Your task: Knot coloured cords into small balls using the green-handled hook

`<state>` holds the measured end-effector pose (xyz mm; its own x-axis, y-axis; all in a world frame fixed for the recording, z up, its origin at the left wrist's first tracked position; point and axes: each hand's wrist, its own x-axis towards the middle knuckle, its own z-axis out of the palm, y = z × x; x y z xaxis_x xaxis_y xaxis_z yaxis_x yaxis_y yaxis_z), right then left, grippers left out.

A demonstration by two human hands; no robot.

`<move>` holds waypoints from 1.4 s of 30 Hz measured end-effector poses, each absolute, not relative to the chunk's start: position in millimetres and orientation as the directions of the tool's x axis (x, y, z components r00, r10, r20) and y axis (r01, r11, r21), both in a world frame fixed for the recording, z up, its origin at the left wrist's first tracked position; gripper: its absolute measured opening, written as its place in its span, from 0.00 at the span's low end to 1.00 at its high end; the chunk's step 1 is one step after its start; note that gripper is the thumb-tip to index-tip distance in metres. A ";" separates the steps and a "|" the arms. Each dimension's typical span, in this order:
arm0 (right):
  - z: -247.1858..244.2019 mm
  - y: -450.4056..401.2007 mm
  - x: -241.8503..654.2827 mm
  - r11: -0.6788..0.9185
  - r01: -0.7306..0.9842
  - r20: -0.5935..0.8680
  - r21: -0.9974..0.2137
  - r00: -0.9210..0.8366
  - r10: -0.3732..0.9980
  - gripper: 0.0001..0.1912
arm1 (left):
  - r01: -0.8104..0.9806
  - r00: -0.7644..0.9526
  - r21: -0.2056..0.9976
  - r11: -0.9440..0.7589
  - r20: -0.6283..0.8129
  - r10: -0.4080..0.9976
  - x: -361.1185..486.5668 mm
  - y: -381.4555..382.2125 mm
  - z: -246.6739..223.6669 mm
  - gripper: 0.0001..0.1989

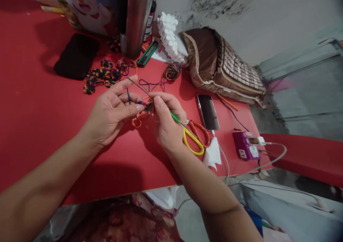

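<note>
Between thumb and fingers, my left hand [111, 115] pinches a small dark, multicoloured crocheted piece [146, 106], with dark yarn stretched over its raised index finger. My right hand [168, 122] is closed around a crochet hook with a green handle [175, 116], its fingertips at the right side of the piece. The hook's tip is hidden by the fingers. An orange loop of yarn hangs under the piece. Loose yarn runs back to a small multicoloured bundle [172, 71]. Several finished-looking crocheted flowers [103, 74] lie behind my left hand.
On the red table [112, 174] are scissors with yellow and red handles [194, 145], a charging phone [208, 112], a green cutter [147, 54], a dark pouch-like object [76, 57], a metal cylinder [138, 20], a purple power box [245, 145] and a brown cushion [206, 56].
</note>
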<state>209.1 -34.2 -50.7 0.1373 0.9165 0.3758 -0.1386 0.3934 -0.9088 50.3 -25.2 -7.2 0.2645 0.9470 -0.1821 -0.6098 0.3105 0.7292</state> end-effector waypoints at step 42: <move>-36.0 -36.1 219.9 0.685 0.226 0.716 -0.693 0.102 0.691 0.11 | -0.561 0.330 0.737 0.376 -0.217 0.919 53.8 -31.2 -7.7 0.33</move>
<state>219.9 -36.1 -36.0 0.1022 0.6906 0.7160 0.2256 0.6849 -0.6928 53.8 -31.2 -7.7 0.3305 0.9185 -0.2170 -0.5612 0.3761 0.7373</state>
